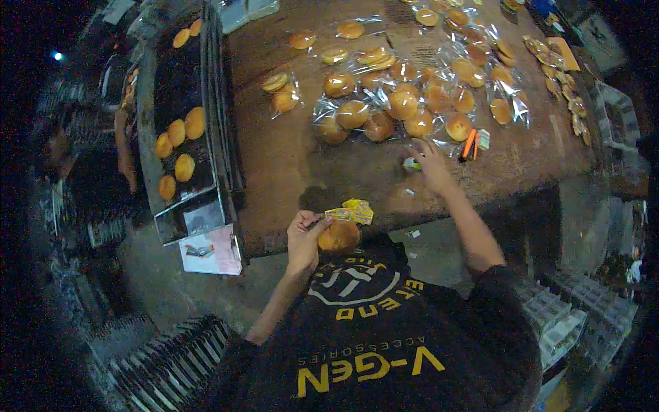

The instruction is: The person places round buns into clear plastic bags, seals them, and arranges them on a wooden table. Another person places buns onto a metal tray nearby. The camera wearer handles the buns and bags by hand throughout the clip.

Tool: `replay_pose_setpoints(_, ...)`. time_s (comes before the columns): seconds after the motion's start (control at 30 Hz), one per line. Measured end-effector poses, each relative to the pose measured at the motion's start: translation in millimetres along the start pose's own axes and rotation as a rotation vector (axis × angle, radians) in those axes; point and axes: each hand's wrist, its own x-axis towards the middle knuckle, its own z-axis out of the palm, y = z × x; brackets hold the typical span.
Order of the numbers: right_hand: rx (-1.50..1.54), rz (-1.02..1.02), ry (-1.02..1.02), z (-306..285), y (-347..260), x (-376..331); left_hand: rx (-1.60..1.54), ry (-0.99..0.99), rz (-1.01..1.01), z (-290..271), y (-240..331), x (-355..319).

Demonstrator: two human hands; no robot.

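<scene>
At the near table edge, my left hand (302, 240) is closed, thumb and fingers pinching the yellow printed paper slips (349, 213). A round golden bun (338, 237) sits right below the slips, against those fingers; whether it is wrapped is unclear. My right hand (432, 167) reaches over the table to the right, its fingers apart and curved above a small green-and-white object (412, 163). Its fingertips are at that object; a firm grip on it does not show. A small white scrap (410, 191) lies just nearer.
Many buns in clear bags (405, 103) cover the far middle of the wooden table (274, 178). An orange-handled cutter (469, 145) lies right of my right hand. On the left stands a dark tray (180, 89) with several buns, above a clipboard (211, 252). Flat packets (564, 86) line the right edge.
</scene>
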Motion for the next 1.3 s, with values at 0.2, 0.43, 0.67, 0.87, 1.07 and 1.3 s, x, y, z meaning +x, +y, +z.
replay_pose_setpoints(0.2, -0.022, -0.182, 0.091, 54, 8, 7, -0.048, 0.031, 0.079, -9, 5, -13)
replay_pose_setpoints(0.43, -0.194, -0.034, 0.142, 89, -58, 19, -0.026, 0.035, -0.026, -42, 25, -4)
replay_pose_setpoints(0.67, 0.311, 0.314, 0.134, 81, -126, 46, -0.072, -0.022, 0.011, -127, 30, 19)
replay_pose_setpoints(0.87, 1.121, 0.515, -0.081, 78, -298, 70, 0.071, -0.079, 0.099, -176, 34, 38)
replay_pose_setpoints(1.07, 1.181, 0.581, 0.019, 90, -407, 82, 0.196, -0.041, 0.219, -201, 55, 49)
replay_pose_setpoints(1.3, 0.908, 0.638, 0.189, 78, -430, 91, 0.272, -0.096, 0.281, -193, 62, 47)
